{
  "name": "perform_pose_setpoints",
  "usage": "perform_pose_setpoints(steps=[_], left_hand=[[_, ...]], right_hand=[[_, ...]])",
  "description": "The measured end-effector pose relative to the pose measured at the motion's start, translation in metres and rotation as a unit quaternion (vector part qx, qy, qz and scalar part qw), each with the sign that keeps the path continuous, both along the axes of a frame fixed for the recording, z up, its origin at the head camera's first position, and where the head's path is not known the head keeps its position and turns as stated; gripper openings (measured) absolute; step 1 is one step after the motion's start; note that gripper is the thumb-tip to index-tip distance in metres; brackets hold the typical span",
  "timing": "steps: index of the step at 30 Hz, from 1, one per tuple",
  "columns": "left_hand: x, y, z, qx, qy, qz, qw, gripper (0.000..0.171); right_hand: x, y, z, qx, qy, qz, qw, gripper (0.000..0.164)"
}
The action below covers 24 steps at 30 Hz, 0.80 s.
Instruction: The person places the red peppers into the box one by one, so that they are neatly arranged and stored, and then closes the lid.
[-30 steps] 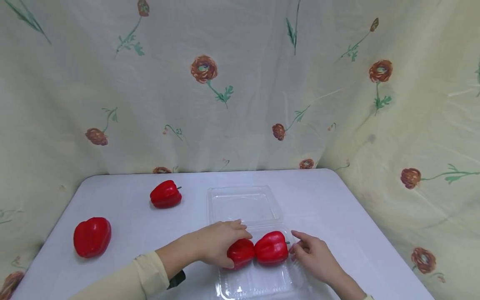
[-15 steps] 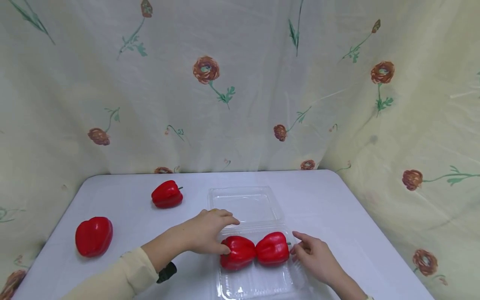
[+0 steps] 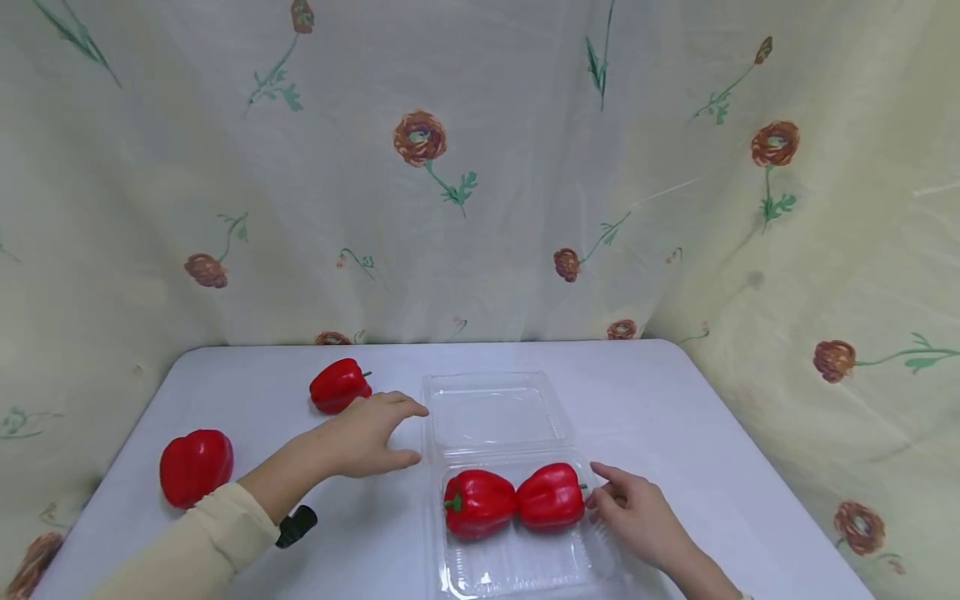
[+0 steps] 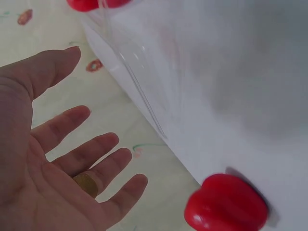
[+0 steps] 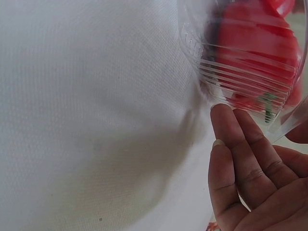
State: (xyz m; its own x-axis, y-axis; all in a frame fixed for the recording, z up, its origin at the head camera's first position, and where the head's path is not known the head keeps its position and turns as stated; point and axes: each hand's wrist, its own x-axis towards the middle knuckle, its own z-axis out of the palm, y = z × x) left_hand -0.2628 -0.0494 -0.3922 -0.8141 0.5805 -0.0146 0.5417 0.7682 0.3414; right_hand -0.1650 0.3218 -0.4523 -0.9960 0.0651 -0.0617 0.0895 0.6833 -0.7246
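A clear plastic clamshell container [image 3: 517, 568] lies open, lid folded back. In its base are two red bell peppers: the left pepper [image 3: 480, 505] has its green stem facing left, and the right pepper [image 3: 551, 497] has its stem toward my right hand [image 3: 637, 518]. That hand holds the container's right rim, thumb at the edge and fingers [image 5: 243, 149] against the ribbed side wall. My left hand [image 3: 363, 437] is left of the container, fingers spread and nothing in them. It partly overlaps the far red bell pepper [image 3: 337, 385] in the head view.
Another red bell pepper [image 3: 197, 468] lies at the left of the white table [image 3: 652, 400]. A flower-patterned curtain [image 3: 495, 167] hangs behind and beside the table. A black wrist device [image 3: 297, 527] shows under the left sleeve [image 3: 202, 542].
My left hand has let go of the left pepper in the container and moved left and away toward the far pepper. The right hand stays at the container's rim.
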Motion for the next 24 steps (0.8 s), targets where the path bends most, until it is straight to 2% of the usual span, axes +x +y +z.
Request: perform_pose_setpoints(steps=[6, 13, 24], left_hand=[[-0.002, -0.02, 0.002, -0.015, 0.013, 0.016, 0.9997, 0.071], [-0.004, -0.054, 0.003, -0.023, 0.021, 0.029, 0.9991, 0.074], [0.0, -0.115, 0.002, -0.046, 0.003, 0.083, 0.9955, 0.075]], right_hand=[[-0.001, 0.0, 0.0, 0.007, -0.004, 0.0, 1.0, 0.044], [-0.001, -0.001, 0.001, 0.006, -0.004, 0.002, 1.0, 0.043], [-0.002, -0.001, -0.001, 0.007, 0.002, 0.005, 1.0, 0.042]])
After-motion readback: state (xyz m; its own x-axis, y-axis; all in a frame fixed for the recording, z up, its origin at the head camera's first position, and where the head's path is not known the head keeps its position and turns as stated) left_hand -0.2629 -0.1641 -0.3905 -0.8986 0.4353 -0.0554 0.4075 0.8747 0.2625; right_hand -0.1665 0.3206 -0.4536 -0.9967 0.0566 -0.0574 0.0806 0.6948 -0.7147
